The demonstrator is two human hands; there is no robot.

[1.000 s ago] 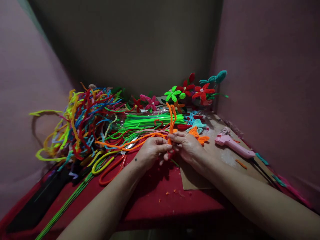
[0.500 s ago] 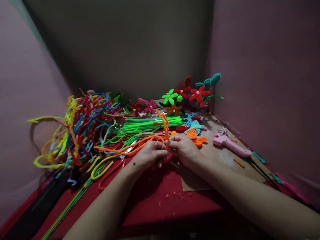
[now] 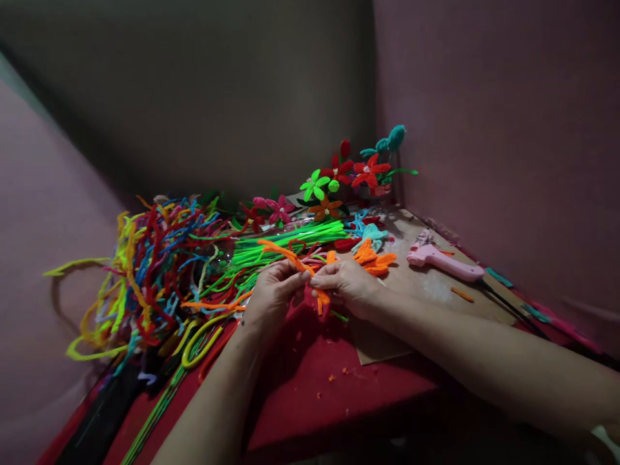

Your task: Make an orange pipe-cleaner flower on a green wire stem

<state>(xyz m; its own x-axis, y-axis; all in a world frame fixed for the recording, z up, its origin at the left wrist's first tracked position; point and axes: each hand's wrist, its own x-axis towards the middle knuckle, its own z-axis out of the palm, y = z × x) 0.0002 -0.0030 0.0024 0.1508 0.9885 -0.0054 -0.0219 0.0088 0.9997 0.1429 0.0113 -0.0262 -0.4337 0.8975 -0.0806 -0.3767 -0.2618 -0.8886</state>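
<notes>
Evidently the bending of an orange pipe cleaner (image 3: pixel 290 257) was under way: the left hand (image 3: pixel 272 292) and right hand (image 3: pixel 347 281) both pinched it over the red tablecloth (image 3: pixel 310 381), its loose end pointing to ten o'clock. By my judgement, the next fold called for a firm pinch at the bend, with the pink glue gun (image 3: pixel 443 263) lying at two o'clock.

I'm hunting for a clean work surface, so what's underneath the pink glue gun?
The pink glue gun lies on a brown cardboard sheet, which rests on the red table covering. Whatever is beneath the cardboard is covered and cannot be seen.
</notes>
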